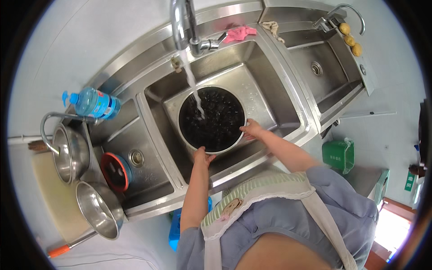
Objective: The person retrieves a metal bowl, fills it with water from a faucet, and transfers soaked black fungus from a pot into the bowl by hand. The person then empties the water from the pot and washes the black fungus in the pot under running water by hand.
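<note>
A round metal-rimmed basin (212, 118) sits in the middle stainless steel sink (256, 87), full of dark liquid or dark, wet contents that I cannot make out. Water (190, 76) pours from the chrome faucet (179, 30) into it. My left hand (203, 157) grips the near rim, thumb on the edge and fingers underneath. On the right side of the rim, my right hand (251, 129) holds it the same way.
Left of me, the side sink (148, 175) holds an orange-rimmed blue bowl (127, 172). Beside it stand steel bowls (101, 209) and a blue detergent bottle (98, 103). A pink cloth (239, 33) lies behind the faucet lever. Yellow potatoes (350, 40) line the right sink's edge.
</note>
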Tool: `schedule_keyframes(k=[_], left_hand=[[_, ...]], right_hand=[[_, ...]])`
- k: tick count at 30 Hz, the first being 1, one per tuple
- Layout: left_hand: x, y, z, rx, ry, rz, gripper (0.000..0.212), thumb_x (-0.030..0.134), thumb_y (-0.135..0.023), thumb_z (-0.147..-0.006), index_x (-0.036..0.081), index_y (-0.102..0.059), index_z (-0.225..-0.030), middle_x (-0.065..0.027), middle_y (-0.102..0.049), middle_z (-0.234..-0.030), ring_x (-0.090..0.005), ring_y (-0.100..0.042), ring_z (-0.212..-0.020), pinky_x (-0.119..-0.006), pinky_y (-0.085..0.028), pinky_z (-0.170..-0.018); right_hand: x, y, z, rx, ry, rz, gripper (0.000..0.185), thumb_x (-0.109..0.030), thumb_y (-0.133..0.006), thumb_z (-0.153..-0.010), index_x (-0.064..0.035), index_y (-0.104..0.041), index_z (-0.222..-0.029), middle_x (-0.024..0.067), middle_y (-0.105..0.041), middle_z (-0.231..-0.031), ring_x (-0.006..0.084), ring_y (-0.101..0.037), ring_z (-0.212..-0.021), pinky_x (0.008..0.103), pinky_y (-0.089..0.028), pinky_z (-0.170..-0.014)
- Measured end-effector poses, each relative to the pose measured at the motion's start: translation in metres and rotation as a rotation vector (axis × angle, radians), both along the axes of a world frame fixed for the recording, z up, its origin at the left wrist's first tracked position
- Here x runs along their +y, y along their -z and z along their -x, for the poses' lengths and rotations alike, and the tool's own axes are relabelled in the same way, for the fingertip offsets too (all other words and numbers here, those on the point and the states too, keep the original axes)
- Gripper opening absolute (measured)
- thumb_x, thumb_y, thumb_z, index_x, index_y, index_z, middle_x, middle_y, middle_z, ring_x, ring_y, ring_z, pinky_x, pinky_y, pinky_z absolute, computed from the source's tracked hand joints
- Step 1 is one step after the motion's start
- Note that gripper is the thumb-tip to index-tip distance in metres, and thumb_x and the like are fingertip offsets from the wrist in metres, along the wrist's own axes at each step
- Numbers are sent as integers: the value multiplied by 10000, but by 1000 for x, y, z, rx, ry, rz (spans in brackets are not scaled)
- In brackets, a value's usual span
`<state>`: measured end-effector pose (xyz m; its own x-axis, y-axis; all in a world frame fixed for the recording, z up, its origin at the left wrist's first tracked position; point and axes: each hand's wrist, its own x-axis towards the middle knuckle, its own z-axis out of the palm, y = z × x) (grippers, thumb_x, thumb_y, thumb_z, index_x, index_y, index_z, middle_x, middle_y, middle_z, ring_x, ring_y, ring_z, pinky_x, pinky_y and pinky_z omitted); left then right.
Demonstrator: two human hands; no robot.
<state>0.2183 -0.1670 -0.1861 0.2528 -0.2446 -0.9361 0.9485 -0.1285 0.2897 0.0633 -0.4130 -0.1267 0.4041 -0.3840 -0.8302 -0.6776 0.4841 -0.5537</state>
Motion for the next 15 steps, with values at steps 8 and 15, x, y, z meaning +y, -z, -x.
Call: schedule_keyframes(k=[8,15], left_hand=[[1,-88,20,-948,583,-68,734,204,-699,-848,-74,-328,-1418,-238,-325,-1488,-398,-358,-1336,-440,-279,-1130],[50,-78,67,-1512,1091,62,632,373,-654,-873,133,-455,-1423,-274,-330,-1474,-469,-384,-1300,-555,-316,-1084]], right_hand=[[30,-104,37,284,-729,946,591,-297,-668,-822,-93,-476,-1343,180,-523,-1330,300,-480,-1274,503,-324,-1089],[64,-112,86,147,-657,1159,570,-397,-550,-914,-80,-453,-1378,169,-460,-1400,277,-402,-1348,520,-170,-1149]])
